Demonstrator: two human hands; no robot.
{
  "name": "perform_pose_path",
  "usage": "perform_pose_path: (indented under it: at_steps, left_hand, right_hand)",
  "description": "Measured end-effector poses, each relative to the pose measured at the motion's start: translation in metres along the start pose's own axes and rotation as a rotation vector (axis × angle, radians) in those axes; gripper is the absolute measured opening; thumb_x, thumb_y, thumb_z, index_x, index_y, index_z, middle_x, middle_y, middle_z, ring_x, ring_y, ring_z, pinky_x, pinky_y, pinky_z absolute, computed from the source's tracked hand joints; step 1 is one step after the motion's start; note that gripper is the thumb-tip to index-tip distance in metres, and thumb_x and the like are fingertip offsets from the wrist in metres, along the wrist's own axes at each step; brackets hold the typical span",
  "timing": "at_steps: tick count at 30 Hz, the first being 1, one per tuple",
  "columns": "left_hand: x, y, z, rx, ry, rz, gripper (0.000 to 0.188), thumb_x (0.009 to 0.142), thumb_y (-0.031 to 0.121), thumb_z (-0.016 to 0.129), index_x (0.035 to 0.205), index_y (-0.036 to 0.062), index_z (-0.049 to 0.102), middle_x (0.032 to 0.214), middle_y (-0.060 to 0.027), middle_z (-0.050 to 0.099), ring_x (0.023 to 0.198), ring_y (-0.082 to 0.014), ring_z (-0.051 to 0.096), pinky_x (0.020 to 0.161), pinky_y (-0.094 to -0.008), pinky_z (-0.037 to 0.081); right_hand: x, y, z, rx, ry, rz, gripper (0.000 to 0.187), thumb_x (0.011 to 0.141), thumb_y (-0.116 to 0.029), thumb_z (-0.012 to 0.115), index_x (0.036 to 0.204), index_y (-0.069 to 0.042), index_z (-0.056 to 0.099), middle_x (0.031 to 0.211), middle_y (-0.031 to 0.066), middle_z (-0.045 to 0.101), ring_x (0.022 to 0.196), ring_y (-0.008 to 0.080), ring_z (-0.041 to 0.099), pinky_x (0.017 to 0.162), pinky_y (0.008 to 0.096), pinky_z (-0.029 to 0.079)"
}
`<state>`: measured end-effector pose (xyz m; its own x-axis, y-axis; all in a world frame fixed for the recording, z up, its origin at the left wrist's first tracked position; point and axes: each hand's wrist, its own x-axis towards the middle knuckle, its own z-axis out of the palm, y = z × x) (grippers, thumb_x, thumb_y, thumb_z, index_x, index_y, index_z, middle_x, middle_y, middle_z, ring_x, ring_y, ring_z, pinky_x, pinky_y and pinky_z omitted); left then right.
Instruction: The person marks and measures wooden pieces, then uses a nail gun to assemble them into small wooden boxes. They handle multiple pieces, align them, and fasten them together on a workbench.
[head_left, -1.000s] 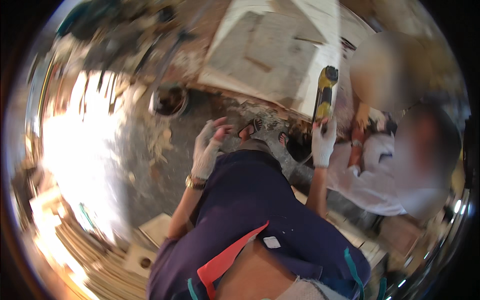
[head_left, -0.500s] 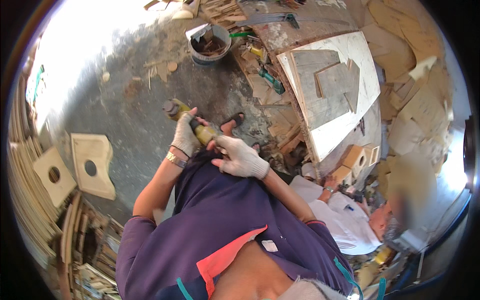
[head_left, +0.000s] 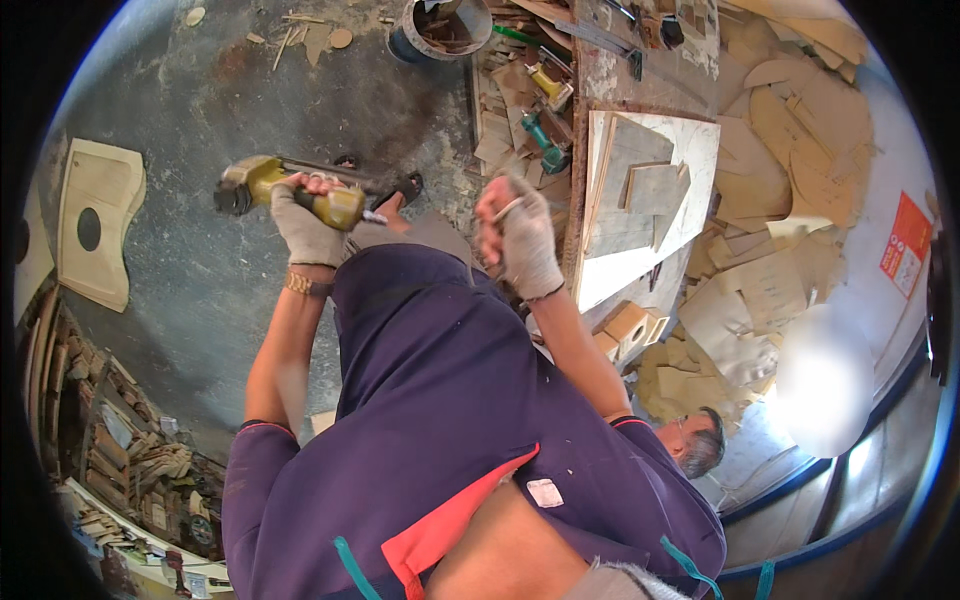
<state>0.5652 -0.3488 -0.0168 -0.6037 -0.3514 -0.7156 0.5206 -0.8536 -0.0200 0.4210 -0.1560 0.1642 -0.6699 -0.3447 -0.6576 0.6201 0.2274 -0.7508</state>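
Note:
My gloved left hand (head_left: pixel 303 222) is wrapped around the grip of a yellow and black nail gun (head_left: pixel 262 184). The tool lies sideways, its dark head toward the left. A dark narrow magazine (head_left: pixel 325 172) runs alongside the grip, and a small metal fitting (head_left: pixel 373 217) sticks out of the yellow handle end. Apart from the tool, my gloved right hand (head_left: pixel 522 235) is raised near the workbench edge. Its fingers look bent but are smeared by motion, and whether they hold anything small cannot be made out.
Grey boards (head_left: pixel 632 190) lie on a white panel (head_left: pixel 690 150) on the bench at right. Beside it are a green tool (head_left: pixel 545 145), another yellow tool (head_left: pixel 549 84) and a scrap bucket (head_left: pixel 440 35). A holed wooden panel (head_left: pixel 100 215) stands left. Another person (head_left: pixel 690 440) is at lower right.
The nail gun has moved left in my left hand. My right hand has come off its handle end and swung right, toward the bench. The whole view has shifted too.

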Motion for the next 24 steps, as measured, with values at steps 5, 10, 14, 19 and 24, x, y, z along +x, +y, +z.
perform_pose_path:
  at_steps: [5,10,14,19,24]
  left_hand:
    - [-0.035,-0.022,0.008,0.833,0.087,0.166,0.013,0.098,0.014,0.069,0.099,0.0017,0.064,0.083,-0.0059,0.067,0.083,-0.0172,0.067,0.087,-0.0383,0.054]
    - [-0.033,-0.016,0.005,0.77,-0.279,0.046,0.021,0.102,0.022,0.071,0.107,0.0018,0.064,0.109,-0.0136,0.074,0.102,-0.0226,0.072,0.098,-0.038,0.054]
    - [-0.018,-0.024,0.009,0.969,-0.307,-0.027,0.026,0.1,0.024,0.074,0.109,0.0,0.068,0.106,-0.0113,0.076,0.1,-0.021,0.073,0.095,-0.0375,0.055]
    - [-0.003,-0.027,0.01,1.489,-0.343,-0.111,0.051,0.085,0.024,0.084,0.126,-0.002,0.066,0.105,-0.0112,0.077,0.095,-0.0183,0.072,0.087,-0.0349,0.056]
    - [0.031,-0.059,0.001,1.579,-0.436,-0.042,0.057,0.081,0.017,0.081,0.131,-0.0028,0.063,0.112,-0.0149,0.074,0.102,-0.0243,0.07,0.091,-0.0368,0.054]
  right_hand:
    - [0.024,0.01,-0.069,-0.143,0.265,0.041,0.022,0.108,-0.034,0.065,0.113,-0.012,0.062,0.069,-0.0021,0.05,0.043,0.0075,0.042,0.037,0.0249,0.033]
    - [0.025,0.001,-0.149,-0.228,0.281,0.078,0.031,0.107,-0.038,0.067,0.118,-0.01,0.061,0.07,-0.0018,0.051,0.044,0.0078,0.043,0.039,0.0245,0.03]
    - [0.024,-0.015,-0.186,-0.339,0.308,0.108,0.036,0.107,-0.04,0.066,0.121,-0.008,0.059,0.07,-0.001,0.052,0.045,0.0085,0.044,0.039,0.0252,0.031]
    - [0.033,-0.019,-0.233,-0.437,0.436,0.17,0.039,0.108,-0.041,0.064,0.123,-0.005,0.057,0.07,0.0001,0.054,0.044,0.0103,0.044,0.04,0.0274,0.032]
    - [0.057,-0.023,-0.29,-0.737,0.462,0.251,0.04,0.108,-0.042,0.064,0.118,-0.004,0.06,0.07,0.0,0.053,0.045,0.0098,0.045,0.04,0.0272,0.032]
